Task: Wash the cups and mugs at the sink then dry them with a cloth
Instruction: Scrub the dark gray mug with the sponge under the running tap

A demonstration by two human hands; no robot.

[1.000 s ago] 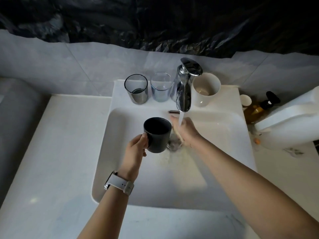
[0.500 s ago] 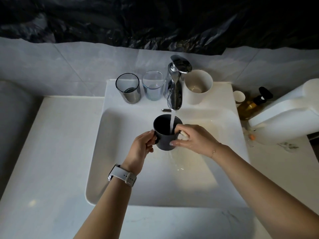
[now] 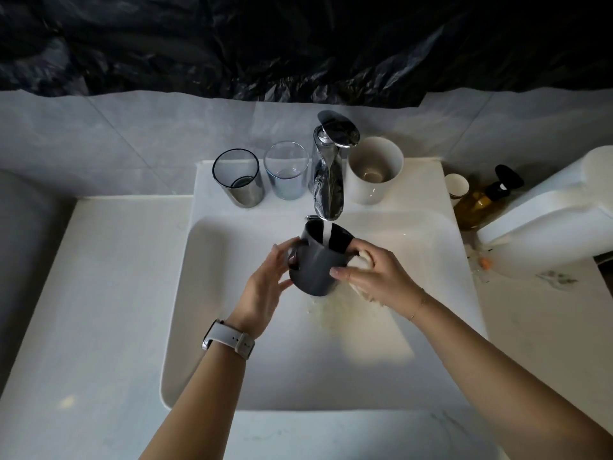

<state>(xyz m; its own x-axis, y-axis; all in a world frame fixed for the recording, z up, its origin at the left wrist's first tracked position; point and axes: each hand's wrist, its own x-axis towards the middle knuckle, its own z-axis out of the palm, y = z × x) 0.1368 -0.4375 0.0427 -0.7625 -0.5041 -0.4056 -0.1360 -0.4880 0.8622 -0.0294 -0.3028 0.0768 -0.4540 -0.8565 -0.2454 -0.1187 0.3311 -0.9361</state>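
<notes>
Under the running tap (image 3: 328,180), the left hand (image 3: 265,287) grips the dark mug (image 3: 316,263) by its handle side; the right hand (image 3: 374,277) presses a pale sponge (image 3: 363,260) against it, fingers curled.

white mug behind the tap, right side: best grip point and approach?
Probably the rim and upper wall of the white mug, taken from above or from its right. It stands upright with its mouth open, and no handle shows from this view. The tap stands close on its left, so that side is tight; its right side has more room.
</notes>
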